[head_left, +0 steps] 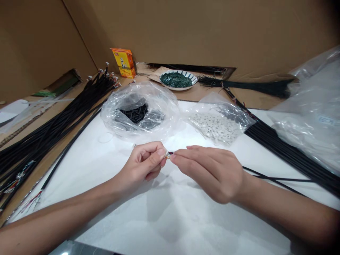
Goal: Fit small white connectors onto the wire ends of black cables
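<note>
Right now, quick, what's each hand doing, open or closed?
Left hand: closed, pinching a small connector.
Right hand: closed, pinching a thin black wire at that connector.

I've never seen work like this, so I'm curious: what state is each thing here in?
left hand: pinching a small connector
right hand: pinching a black wire at the connector
clear bag of black pieces: puffed up, mouth not visible
clear bag of white pieces: lying flat, well filled
dish of green bits: full
left cable bundle: laid out, ends fanned
right cable bundle: laid out straight
orange box: upright
</note>
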`<state>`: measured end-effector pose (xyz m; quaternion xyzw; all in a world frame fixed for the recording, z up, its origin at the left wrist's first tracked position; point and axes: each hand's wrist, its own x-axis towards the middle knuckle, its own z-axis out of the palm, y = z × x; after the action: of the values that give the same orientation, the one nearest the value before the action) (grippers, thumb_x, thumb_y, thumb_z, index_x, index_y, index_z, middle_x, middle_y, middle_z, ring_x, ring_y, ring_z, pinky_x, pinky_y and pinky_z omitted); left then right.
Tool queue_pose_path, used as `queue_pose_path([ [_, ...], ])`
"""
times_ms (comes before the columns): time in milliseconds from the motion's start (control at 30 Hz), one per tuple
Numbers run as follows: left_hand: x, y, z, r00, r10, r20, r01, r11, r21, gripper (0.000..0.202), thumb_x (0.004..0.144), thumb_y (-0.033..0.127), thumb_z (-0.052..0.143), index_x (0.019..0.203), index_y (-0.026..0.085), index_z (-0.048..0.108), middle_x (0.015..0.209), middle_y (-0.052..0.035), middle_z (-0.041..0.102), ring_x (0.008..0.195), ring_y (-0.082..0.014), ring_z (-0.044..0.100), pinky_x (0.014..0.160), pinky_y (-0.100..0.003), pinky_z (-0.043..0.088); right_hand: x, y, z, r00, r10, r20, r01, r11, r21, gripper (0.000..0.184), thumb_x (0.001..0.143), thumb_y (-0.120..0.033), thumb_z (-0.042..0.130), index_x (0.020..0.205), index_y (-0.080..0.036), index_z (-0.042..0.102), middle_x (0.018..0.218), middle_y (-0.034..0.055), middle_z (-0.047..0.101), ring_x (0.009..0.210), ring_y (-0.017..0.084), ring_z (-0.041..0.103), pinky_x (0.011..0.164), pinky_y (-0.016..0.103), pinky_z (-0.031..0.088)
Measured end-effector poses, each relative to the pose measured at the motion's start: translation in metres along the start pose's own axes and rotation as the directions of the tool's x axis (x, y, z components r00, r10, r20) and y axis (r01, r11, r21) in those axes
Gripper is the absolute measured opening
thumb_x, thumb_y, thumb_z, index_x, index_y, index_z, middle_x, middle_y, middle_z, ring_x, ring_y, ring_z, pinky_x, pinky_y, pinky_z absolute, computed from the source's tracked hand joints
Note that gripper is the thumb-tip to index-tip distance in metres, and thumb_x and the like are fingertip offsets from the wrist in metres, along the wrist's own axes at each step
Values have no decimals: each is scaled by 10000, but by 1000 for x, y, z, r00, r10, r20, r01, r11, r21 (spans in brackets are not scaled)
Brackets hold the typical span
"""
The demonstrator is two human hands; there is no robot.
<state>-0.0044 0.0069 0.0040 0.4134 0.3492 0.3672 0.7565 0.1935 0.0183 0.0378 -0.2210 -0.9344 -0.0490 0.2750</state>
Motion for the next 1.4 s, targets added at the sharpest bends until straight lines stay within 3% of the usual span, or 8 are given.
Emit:
queue_pose_path([
  [233,-1,-1,-1,1000,30,9,-30,999,35,300,915,344,481,695,140,498,450,67,284,392,-13,271,409,-152,191,4,-1,0,997,80,3,-80,996,40,118,883,-134,526,859,-129,642,810,62,712,668,150,643,588,256,539],
  [600,-3,-3,-1,996,78,-43,-71,986,149,289,912,354,482,706,151,497,443,63,317,392,-25,274,396,-166,182,1,-2,1,993,118,18,-119,990,72,109,876,-118,534,958,-131,604,843,56,706,735,153,661,616,262,548],
  [1067,-8,-10,10,973,120,-196,-80,976,201,307,900,385,494,685,169,452,451,68,301,388,-29,272,379,-162,213,3,-9,7,990,140,1,-140,987,84,46,859,-111,565,861,-94,608,773,65,679,721,167,629,689,309,554],
  [1300,-14,-16,15,949,208,-235,-162,966,200,290,910,353,479,689,168,462,473,60,328,397,-35,303,395,-178,233,3,-13,11,986,161,-35,-156,982,110,76,852,-122,584,926,-107,588,796,39,666,760,138,594,851,287,537],
  [1400,-15,-17,15,934,267,-236,-209,946,246,281,914,336,475,689,168,464,472,59,331,396,-37,314,390,-177,235,3,-15,13,980,194,-37,-186,971,152,99,829,-83,599,924,-106,583,782,36,657,754,131,592,853,286,532],
])
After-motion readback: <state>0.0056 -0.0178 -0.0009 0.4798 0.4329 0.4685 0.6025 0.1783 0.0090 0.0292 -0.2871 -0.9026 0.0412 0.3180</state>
